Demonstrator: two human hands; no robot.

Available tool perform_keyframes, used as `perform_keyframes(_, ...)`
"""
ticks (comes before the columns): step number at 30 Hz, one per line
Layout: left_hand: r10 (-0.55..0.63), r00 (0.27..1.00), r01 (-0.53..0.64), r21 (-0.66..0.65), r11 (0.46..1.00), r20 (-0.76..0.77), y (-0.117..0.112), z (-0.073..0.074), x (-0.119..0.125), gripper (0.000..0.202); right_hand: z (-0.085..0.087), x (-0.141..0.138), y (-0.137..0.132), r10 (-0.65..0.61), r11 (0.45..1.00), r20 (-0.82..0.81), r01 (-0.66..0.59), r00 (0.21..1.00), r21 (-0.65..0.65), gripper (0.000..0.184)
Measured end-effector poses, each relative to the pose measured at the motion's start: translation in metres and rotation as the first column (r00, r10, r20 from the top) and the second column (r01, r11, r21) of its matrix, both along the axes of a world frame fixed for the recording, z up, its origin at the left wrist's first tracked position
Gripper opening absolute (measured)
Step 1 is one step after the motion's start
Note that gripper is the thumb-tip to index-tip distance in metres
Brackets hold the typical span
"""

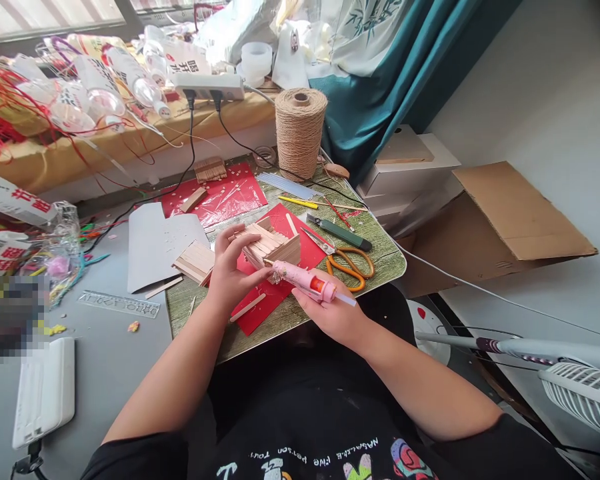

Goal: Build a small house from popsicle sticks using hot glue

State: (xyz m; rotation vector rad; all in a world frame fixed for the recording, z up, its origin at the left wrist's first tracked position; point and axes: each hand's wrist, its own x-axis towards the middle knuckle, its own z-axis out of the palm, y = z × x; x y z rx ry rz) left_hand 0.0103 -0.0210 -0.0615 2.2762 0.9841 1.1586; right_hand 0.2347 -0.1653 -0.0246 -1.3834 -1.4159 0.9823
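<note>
My left hand [235,265] grips the left side of a small box built from wooden craft sticks [283,248], tilted over a red sheet [253,312]. In my right hand [325,310] is a pink hot glue gun [305,279], a clear glue stick jutting from its back end. Its nozzle points left at the box's near edge, close to my left fingertips; whether it touches I cannot tell. A loose craft stick [248,307] lies on the red sheet below. A joined panel of sticks [194,261] rests left of my left hand.
Orange-handled scissors [353,267] and a green utility knife [343,233] lie right of the box. Behind are clear glue sticks [287,185], a yellow pen [299,202] and a tall twine spool [301,137]. Black cords hang from a power strip [210,85]. A clear ruler [119,304] lies left.
</note>
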Motion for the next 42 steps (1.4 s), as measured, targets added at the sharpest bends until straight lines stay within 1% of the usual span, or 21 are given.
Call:
perform_keyframes(4, -0.043, 0.997, 0.044, 0.01, 0.999, -0.071, 0.0017, 0.0019, -0.0038, 0.072, -0.0021, 0.0008, -0.0013, -0.007, 1.0, 0.019, 0.006, 1.0, 0.017, 0.013)
perform_keyframes(7, -0.054, 0.993, 0.055, 0.008, 0.998, -0.104, 0.0021, 0.0019, -0.0049, 0.071, -0.0039, 0.0021, -0.0019, 0.006, 0.999, 0.05, -0.008, 0.999, 0.034, 0.018)
perform_keyframes(9, -0.048, 0.993, 0.049, 0.011, 0.999, -0.112, 0.0016, 0.0017, -0.0045, 0.07, -0.0045, 0.0029, -0.0022, 0.019, 0.999, 0.039, -0.02, 0.999, 0.03, 0.02)
perform_keyframes(17, -0.024, 0.993, 0.026, 0.018, 1.0, -0.111, -0.0008, 0.0005, -0.002, 0.068, -0.0039, 0.0015, -0.0021, 0.002, 1.0, 0.041, -0.002, 0.999, -0.002, 0.018)
perform_keyframes(22, -0.033, 0.994, 0.036, 0.03, 0.999, -0.103, -0.0008, 0.0009, -0.0019, 0.068, -0.0031, 0.0006, -0.0013, 0.001, 1.0, 0.02, -0.001, 1.0, 0.005, 0.016)
perform_keyframes(28, -0.03, 0.995, 0.033, 0.025, 0.999, -0.097, -0.0011, 0.003, -0.0011, 0.068, -0.0002, -0.0004, -0.0027, -0.03, 1.0, 0.044, 0.03, 0.999, 0.004, 0.023)
perform_keyframes(34, -0.037, 0.995, 0.039, 0.017, 0.999, -0.097, -0.0009, 0.0025, -0.0015, 0.068, 0.0006, 0.0, -0.0021, -0.025, 1.0, 0.061, 0.024, 0.998, 0.013, 0.017)
perform_keyframes(42, -0.04, 0.996, 0.041, 0.021, 0.999, -0.082, -0.0006, 0.0002, -0.0018, 0.07, 0.0004, -0.0009, -0.0011, -0.016, 1.0, 0.067, 0.015, 0.998, 0.018, 0.021)
